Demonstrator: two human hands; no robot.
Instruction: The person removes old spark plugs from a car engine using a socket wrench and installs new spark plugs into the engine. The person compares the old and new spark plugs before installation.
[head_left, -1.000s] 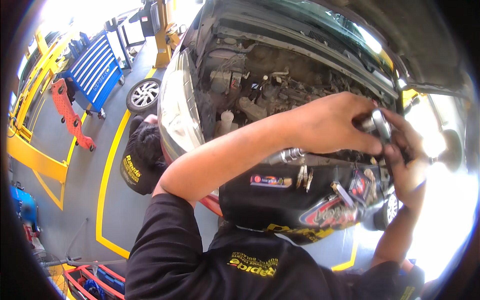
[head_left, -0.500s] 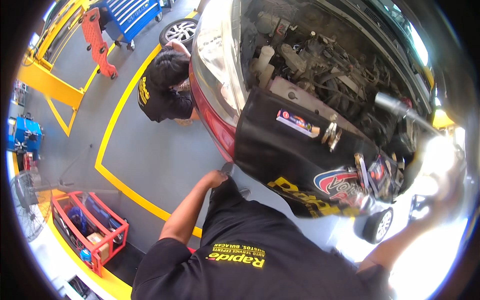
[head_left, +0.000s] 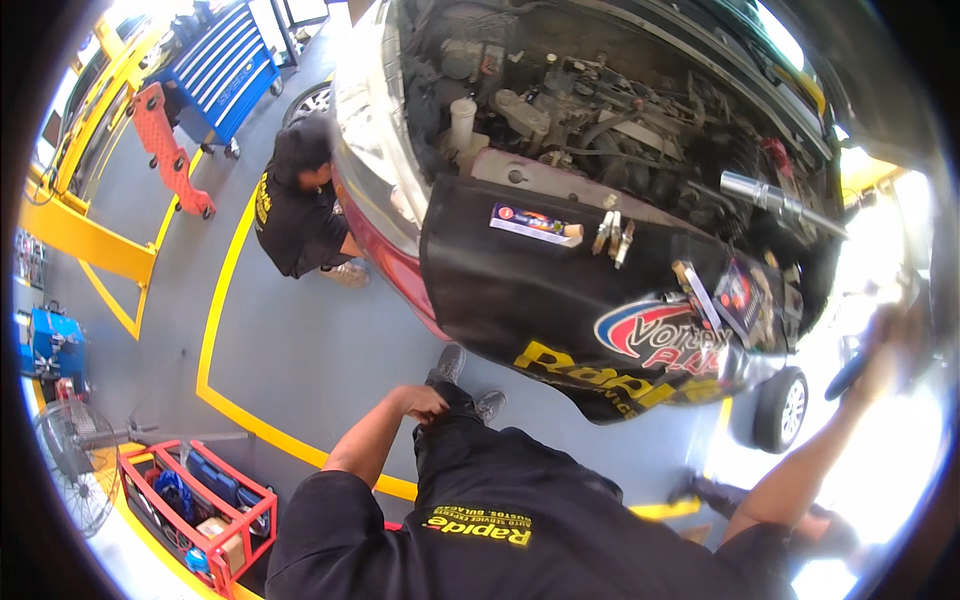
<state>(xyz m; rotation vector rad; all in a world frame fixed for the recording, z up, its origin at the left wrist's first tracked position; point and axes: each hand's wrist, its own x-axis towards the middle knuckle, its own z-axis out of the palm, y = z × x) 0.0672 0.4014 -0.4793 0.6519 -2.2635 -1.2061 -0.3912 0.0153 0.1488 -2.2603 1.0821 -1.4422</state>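
Observation:
My left hand [head_left: 424,403] has its fingers curled against my dark trouser leg; whether cloth or something else is in them is hidden. Off to the right, my right hand [head_left: 884,350], smeared by motion and glare, is closed round a socket wrench. The wrench's long metal socket and extension [head_left: 765,192] point over the engine bay [head_left: 590,115], and a dark handle end shows below the hand. Across the car's front edge lies a black fender cover [head_left: 500,265]. On it rest a small spark plug box [head_left: 535,224], several spark plugs [head_left: 612,238] and more small boxes [head_left: 738,295].
A co-worker [head_left: 300,205] crouches by the car's headlight at left. Behind stand a blue tool cabinet [head_left: 222,75], a red creeper [head_left: 165,145] and a yellow lift post [head_left: 90,240]. A red-framed tool crate [head_left: 205,520] is at lower left, a wheel [head_left: 780,410] at right.
The whole view has shifted, so the car sits further left. The wrench stays over the right side of the engine bay. My left hand remains at my leg. Another person shows at lower right.

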